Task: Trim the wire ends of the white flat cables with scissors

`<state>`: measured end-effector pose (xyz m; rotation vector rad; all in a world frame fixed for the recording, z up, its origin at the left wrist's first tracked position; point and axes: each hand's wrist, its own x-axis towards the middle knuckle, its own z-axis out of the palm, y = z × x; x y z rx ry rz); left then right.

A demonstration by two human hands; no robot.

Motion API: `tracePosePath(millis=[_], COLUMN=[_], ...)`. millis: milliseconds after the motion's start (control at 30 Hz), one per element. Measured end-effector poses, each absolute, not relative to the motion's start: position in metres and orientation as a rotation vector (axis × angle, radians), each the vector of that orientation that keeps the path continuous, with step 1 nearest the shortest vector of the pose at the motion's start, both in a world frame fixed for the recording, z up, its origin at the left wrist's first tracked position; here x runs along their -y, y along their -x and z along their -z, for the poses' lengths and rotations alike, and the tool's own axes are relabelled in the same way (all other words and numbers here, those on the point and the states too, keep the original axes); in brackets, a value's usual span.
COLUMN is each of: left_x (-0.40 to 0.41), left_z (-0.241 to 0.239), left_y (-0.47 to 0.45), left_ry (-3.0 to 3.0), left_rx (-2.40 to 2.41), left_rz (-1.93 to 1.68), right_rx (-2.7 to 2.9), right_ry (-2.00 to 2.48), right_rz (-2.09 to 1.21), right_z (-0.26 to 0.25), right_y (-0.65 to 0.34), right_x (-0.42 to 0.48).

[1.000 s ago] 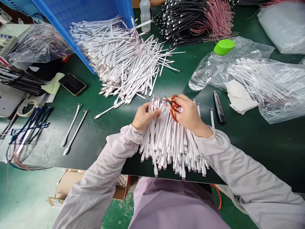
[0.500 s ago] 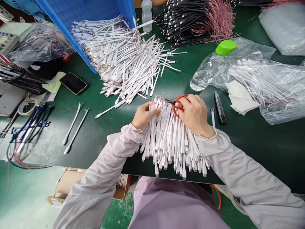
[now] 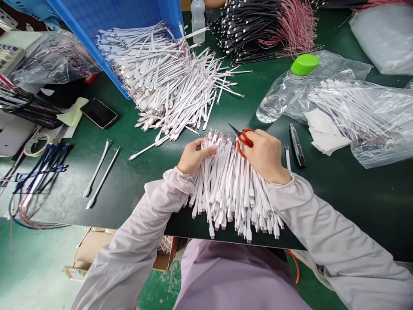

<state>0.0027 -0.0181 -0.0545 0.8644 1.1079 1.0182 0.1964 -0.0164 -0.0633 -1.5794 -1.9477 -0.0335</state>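
Observation:
A spread bundle of short white USB cables [image 3: 230,185] lies at the table's front edge, plugs toward me and frayed pinkish wire ends away from me. My left hand [image 3: 196,157] is closed at the bundle's far left, thumb and fingers pinching cables near their wire ends. My right hand [image 3: 265,155] is closed round the orange-red handles of small scissors [image 3: 242,140]. The dark blades point up and left, just beyond the wire ends. Some cables under my right hand and sleeve are hidden.
A heap of white cables [image 3: 171,86] spills from a blue bin [image 3: 119,21]. Rightward are a green-capped bottle [image 3: 284,92], a box cutter [image 3: 297,145] and a plastic bag of cables [image 3: 380,125]. Two loose cables [image 3: 102,176] and a phone [image 3: 99,113] lie left.
The scissors' blades have swung up and away from the wire ends they were among. My right hand has turned slightly; my left hand keeps its place on the cables.

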Motion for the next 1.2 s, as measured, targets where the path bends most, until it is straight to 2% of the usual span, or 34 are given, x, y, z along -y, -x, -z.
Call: tracePosePath(millis=[133,367,533,867,1200], left_x=[0.017,0.015,0.014,0.016,0.012], left_z=[0.054,0.062,0.066,0.064,0.054], left_y=[0.000,0.002,0.001,-0.003,0.002], left_ry=[-0.863,-0.995,-1.048,-0.974,-0.805], left_rx=[-1.071,-1.041,-1.055,-1.045,-1.136], left_rz=[-0.969,-0.934,-1.015,-1.049,-1.033], right_rx=[1.812,1.984,1.984,1.880,1.610], right_ry=[1.380,1.040,1.125,1.221,1.123], right_rz=[-0.189,-0.247,-0.212,-0.612,-0.766], right_z=[0.057,0.057,0.065,0.058,0.045], right_y=[-0.191,-0.183,-0.183,-0.179,-0.185], right_x=[0.017,0.021,0.018,0.020,0.017])
